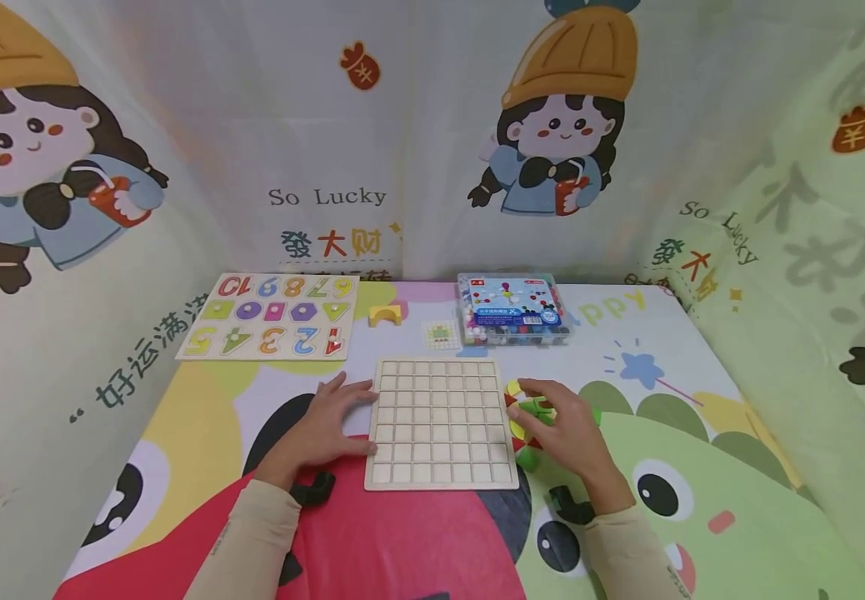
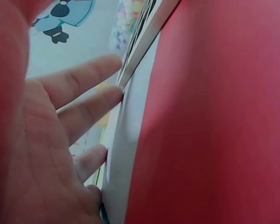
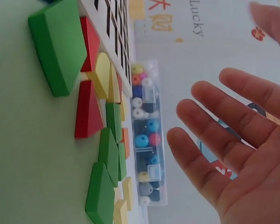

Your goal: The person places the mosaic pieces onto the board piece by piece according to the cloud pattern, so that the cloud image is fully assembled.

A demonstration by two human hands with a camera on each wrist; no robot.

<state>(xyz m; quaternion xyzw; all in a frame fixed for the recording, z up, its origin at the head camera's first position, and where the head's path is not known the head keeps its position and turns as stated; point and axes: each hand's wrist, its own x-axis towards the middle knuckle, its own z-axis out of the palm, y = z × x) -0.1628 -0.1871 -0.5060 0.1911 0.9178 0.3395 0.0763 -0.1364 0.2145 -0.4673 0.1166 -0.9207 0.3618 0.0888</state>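
From overhead, the right hand [image 1: 563,429] covers most of the coloured blocks [image 1: 520,408], so their count is unclear. The left-wrist view is a blur of palm, the grid board [image 2: 140,42] only a cropped sliver. The bead box [image 1: 515,310] label is perhaps too small to read.

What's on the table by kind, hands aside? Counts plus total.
Wooden grid board: 1
Number and shape puzzle board: 1
Clear bead box: 1
Yellow arch block: 1
Small pegboard tile: 1
Pile of red, yellow and green flat pieces: 1 pile, pieces too overlapped to count
Total: 6
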